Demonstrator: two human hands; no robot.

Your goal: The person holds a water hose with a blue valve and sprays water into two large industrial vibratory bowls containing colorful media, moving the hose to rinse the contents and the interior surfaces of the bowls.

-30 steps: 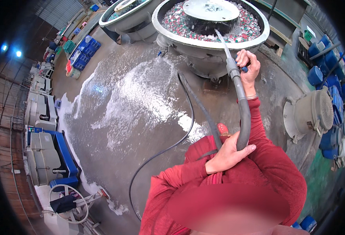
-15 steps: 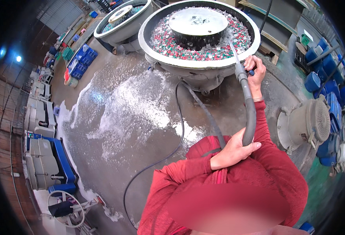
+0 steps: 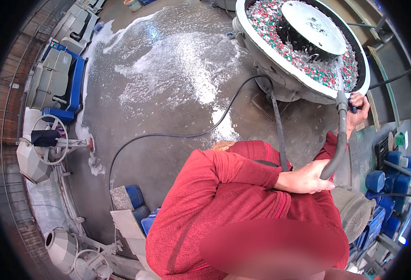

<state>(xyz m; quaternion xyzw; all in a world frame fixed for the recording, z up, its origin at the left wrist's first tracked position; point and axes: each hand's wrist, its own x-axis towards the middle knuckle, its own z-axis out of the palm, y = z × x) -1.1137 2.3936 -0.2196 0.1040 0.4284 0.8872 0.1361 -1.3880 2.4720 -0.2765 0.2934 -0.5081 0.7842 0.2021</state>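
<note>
My left hand (image 3: pixel 308 178) is wrapped round a thick grey hose (image 3: pixel 339 151) in front of my chest. Farther up, my right hand (image 3: pixel 357 113) grips the hose nozzle (image 3: pixel 341 101) beside a small blue valve handle. Water (image 3: pixel 339 74) streams from the nozzle into a big round tub (image 3: pixel 280 65) with a pale rim, at the upper right. Small red, green and silvery pieces (image 3: pixel 267 24) fill the tub's ring-shaped channel. A white round cap (image 3: pixel 313 27) tops the tub's middle column. My right palm is partly hidden behind the nozzle.
Foamy water spreads over the wet floor (image 3: pixel 168 116). A black cable (image 3: pixel 168 135) curves across it. Grey and blue machines (image 3: pixel 51 81) and a white handwheel (image 3: pixel 50 140) line the left. Blue barrels (image 3: pixel 375 181) and a grey drum-like housing (image 3: pixel 354 210) stand at right.
The view has turned, so the tub and both hands now appear farther right, and more machines show at lower left. Both hands keep their hold, and water still runs into the tub.
</note>
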